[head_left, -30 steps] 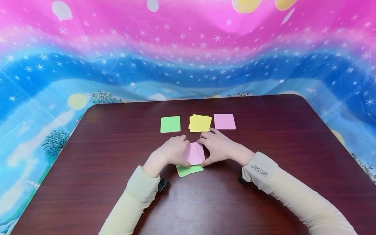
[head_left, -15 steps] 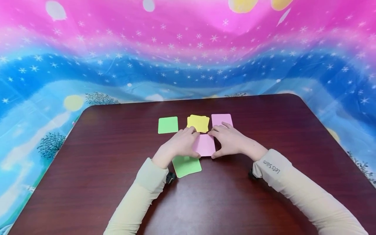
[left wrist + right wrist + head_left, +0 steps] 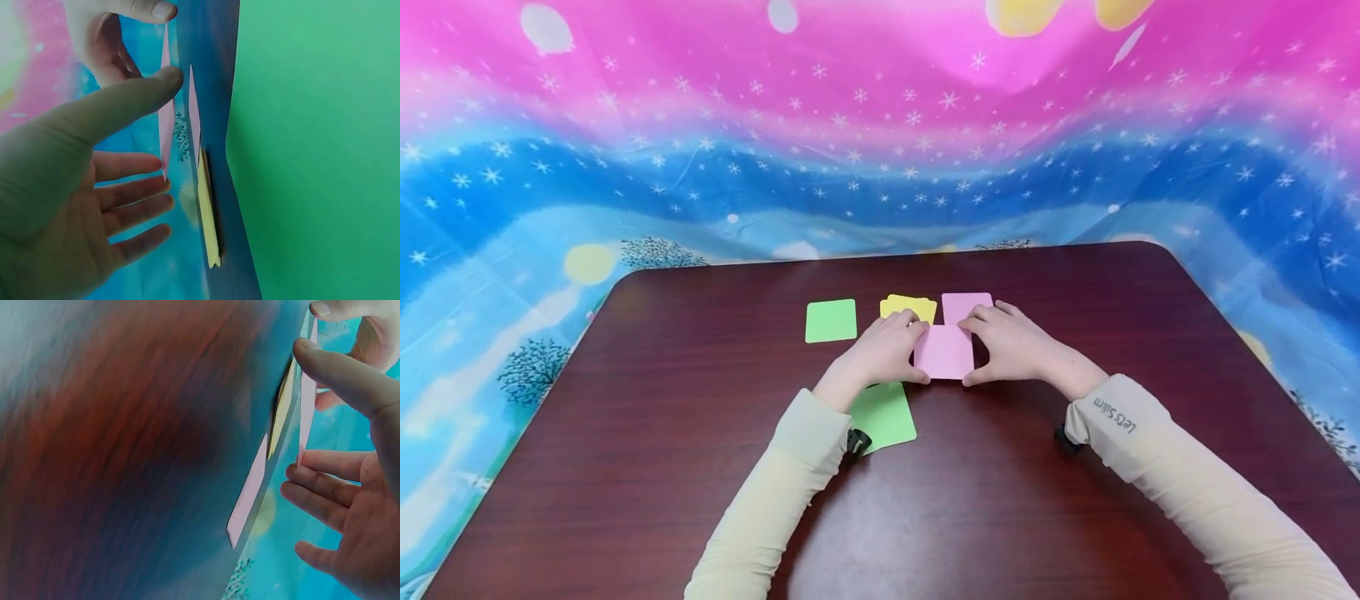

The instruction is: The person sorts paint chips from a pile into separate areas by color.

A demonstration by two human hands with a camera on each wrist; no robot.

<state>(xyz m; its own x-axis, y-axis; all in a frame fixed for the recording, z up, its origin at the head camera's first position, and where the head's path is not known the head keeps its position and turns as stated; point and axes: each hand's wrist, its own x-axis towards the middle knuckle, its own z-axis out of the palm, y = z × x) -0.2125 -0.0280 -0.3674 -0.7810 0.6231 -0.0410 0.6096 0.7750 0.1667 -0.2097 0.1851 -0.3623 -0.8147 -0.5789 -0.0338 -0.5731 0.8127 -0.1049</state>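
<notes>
Between my two hands a pink square card (image 3: 943, 352) hangs above the table, as both wrist views show. My left hand (image 3: 883, 354) grips its left side, thumb on the near corner and fingers at the far one. On the opposite side my right hand (image 3: 1011, 352) holds it the same way. Just behind lies a second pink card (image 3: 966, 307), partly covered by the right hand. Overlapping yellow cards (image 3: 908, 307) lie beyond the left hand. A green card (image 3: 887, 417) sits below the left wrist and fills the right side of the left wrist view.
Another green card (image 3: 831, 322) lies at the left end of the back row. All the cards rest on a dark wooden table (image 3: 685, 400). A colourful printed cloth (image 3: 880, 125) hangs behind the table.
Both hands have carried the pink card away from above the near green card, to the right and toward the back row. More of that green card shows now.
</notes>
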